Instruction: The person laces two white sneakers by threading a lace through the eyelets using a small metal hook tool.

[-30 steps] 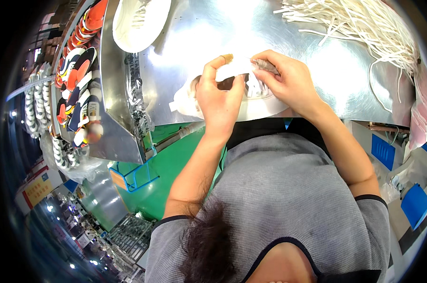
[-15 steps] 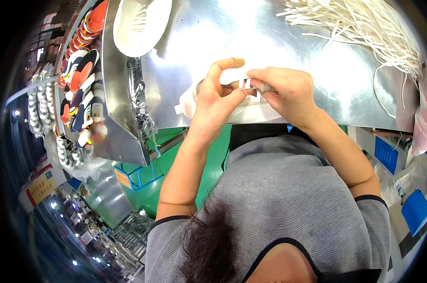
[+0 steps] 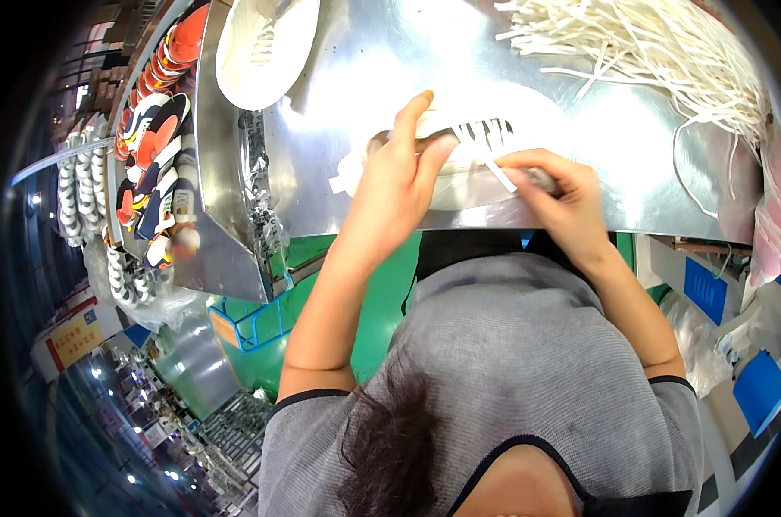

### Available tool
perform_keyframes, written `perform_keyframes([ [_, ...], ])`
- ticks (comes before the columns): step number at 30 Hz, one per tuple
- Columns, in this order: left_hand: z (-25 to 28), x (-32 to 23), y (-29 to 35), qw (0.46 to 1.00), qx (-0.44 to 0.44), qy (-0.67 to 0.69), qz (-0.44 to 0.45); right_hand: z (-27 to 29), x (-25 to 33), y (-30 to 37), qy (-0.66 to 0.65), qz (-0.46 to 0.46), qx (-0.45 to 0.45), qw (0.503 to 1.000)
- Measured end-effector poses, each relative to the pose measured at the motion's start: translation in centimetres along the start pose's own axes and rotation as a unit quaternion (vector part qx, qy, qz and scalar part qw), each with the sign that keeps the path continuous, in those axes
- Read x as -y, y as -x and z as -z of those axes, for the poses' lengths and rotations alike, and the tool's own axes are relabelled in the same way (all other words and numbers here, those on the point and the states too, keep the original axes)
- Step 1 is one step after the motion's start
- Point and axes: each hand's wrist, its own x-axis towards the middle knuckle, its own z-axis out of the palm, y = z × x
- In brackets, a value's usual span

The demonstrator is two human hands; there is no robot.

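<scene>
A white shoe (image 3: 528, 116) lies on its side on the metal table in front of me, toe to the right, with dark gaps between its lace rows. My left hand (image 3: 399, 177) grips it around the collar, index finger stretched up and thumb along the tongue. A flat white shoelace (image 3: 498, 172) comes out of the eyelets toward my right hand (image 3: 563, 194). Thumb and index finger of that hand pinch near the lace's end. A small greyish object (image 3: 543, 179) sits in the curled fingers; its kind is hard to make out.
Another white shoe (image 3: 265, 52) stands at the table's far left. A heap of loose white laces (image 3: 649, 52) covers the far right. Beyond the table's left edge, a rack holds several colourful shoes (image 3: 153, 164). A blue-framed stool (image 3: 257, 327) stands on the green floor.
My right hand has moved right and slightly nearer me, drawing the lace out from the shoe. My left thumb and index finger have spread, and more of the shoe's lacing shows.
</scene>
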Motion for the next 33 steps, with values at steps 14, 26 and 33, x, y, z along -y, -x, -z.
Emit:
perform_keyframes([
  [14, 0.7, 0.4, 3.3, 0.988, -0.018, -0.134, -0.074, -3.2, 1.2, -1.6, -0.173, -0.143, 0.011, 0.974],
  [26, -0.8, 2.3, 2.1, 0.979, -0.052, -0.182, -0.073, -2.3, 1.6, 1.2, 0.028, -0.065, 0.034, 0.997],
  [33, -1.3, 2.2, 2.4, 0.977, -0.074, -0.167, -0.108, -2.2, 1.2, 1.2, 0.043, -0.097, 0.058, 0.993],
])
